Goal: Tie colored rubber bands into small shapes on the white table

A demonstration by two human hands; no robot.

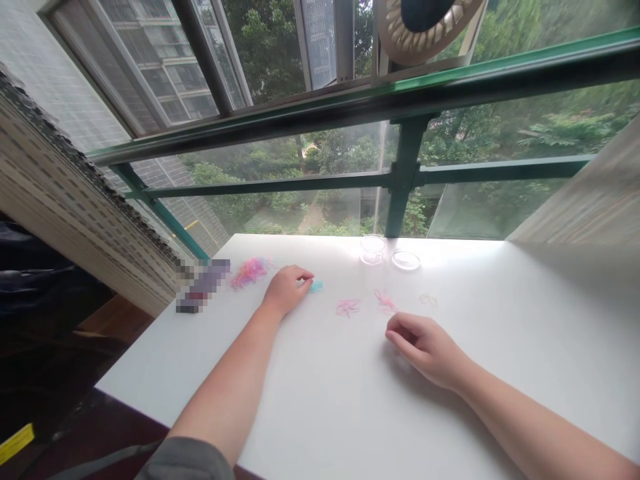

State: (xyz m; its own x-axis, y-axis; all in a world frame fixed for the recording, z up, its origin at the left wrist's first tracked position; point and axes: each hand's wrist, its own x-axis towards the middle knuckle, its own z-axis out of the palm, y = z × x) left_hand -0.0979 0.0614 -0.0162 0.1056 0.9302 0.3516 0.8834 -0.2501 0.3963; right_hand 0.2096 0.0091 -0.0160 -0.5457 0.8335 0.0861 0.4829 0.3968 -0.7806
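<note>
Teal bands [316, 287] lie in a small bunch on the white table [310, 393], R at the tips of the L hand [285, 290]; touching or just beside, can't tell. L thumb & index nearly meet, other fingers curled under; can't tell if they've hold of a band. Next along, L to R: lilac-pink bands [347, 307], pink bands [385, 300], pale bands [428, 299], each a loose bunch, apart. R hand [425, 347] is nr the pink bands, on the near side, fingers loosely curled w/ a small gap btwn thumb & index; can't see if anything's inside.

Containers: clear round tub [373, 257] & clear round dish [405, 260] side by side at the far edge; see-through, contents too faint to tell. Mixed-colour pile of bands [251, 272] sits loose on the tbl, beyond & left of L hand; blurred-out item [205, 287] beside it, by the L edge.

Room: wide white stretch btwn forearms to the near edge, more right of R arm. Green railing [400, 200] stands just past the far edge.
</note>
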